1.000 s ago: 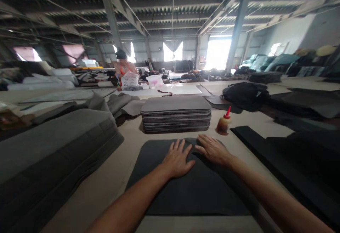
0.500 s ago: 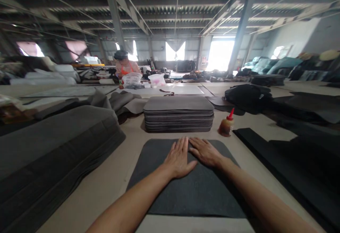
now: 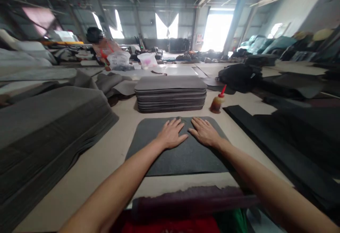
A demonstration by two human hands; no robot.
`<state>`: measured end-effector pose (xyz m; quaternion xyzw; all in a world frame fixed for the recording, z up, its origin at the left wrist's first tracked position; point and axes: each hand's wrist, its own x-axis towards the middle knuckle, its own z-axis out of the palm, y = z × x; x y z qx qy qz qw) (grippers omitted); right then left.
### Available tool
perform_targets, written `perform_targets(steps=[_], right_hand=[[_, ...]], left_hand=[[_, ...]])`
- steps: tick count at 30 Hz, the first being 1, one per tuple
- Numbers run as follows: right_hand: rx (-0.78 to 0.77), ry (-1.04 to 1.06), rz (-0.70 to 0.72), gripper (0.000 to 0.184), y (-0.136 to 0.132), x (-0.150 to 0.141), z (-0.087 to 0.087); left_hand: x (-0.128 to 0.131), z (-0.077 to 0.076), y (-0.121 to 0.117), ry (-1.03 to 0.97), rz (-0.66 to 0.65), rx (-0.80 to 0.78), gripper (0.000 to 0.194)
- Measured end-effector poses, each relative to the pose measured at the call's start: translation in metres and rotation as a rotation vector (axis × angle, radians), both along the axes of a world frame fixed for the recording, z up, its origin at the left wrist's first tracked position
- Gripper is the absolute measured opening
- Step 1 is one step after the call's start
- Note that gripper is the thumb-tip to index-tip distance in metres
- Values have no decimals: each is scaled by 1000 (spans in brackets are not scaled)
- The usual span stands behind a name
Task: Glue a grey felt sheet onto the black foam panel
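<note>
A dark grey sheet with rounded far corners (image 3: 183, 160) lies flat on the table before me. My left hand (image 3: 172, 134) rests palm down on its far half, fingers spread. Beside it, a small gap away, my right hand (image 3: 204, 131) also lies flat on the sheet near the far edge, thumb out. Just beyond the sheet stands a neat stack of similar grey sheets (image 3: 171, 96). To the right of that stack is a squeeze bottle with a red nozzle (image 3: 217, 102), holding brown liquid.
On the left is a tall pile of grey material (image 3: 53, 126). Black material (image 3: 297, 134) lies along the right. A black bundle (image 3: 239, 77) sits farther back. Across the table (image 3: 111, 148), a person (image 3: 102, 45) is behind white bags (image 3: 119, 60). Dark purple cloth (image 3: 191, 201) lines the near edge.
My hands have moved apart on the sheet, the left going leftward. The camera has tilted down, bringing the table's near edge into view.
</note>
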<state>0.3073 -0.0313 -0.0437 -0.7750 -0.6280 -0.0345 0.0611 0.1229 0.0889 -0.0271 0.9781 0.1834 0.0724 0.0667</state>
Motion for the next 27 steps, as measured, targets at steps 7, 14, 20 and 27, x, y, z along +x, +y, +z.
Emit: perform_targets(steps=[7,14,20,27], right_hand=[[-39,-40,-138,78,-61,40,2],[112,-124,16,72,-88,5,10],[66,-51,248,63,-65,-89,1],[61,-54,270,66,-69,-86,-3]], left_hand=[[-110,1,19,108,35,44,66],[-176,35,6,130,192,250,50],[-96,18,-68,36,-74,-38,67],[-97,-1,-76,27,-72,-81,73]])
